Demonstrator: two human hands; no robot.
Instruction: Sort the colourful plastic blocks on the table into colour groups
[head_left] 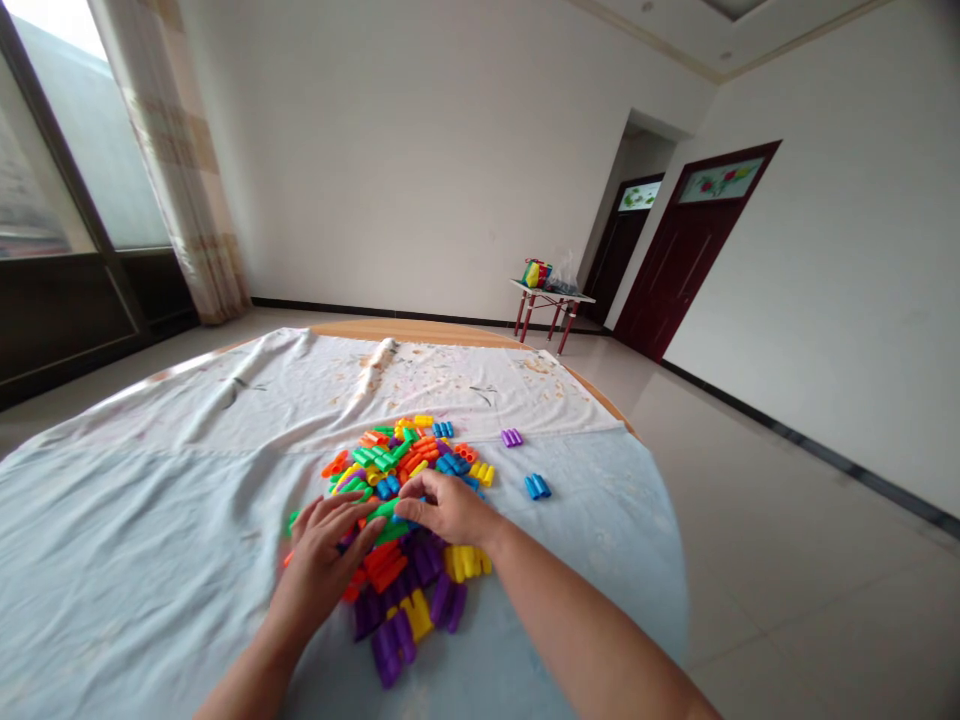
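Green plastic tubular block (385, 509); purple plastic blocks (388, 652) crowd nearer; left hand (326, 540) and right hand (451, 508) pinch it between them.

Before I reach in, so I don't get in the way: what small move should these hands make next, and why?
Probably lift the green piece from the pile with the right hand: it lies at that hand's fingertips, with the left hand close on its other side. Whether it's gripped isn't clear.
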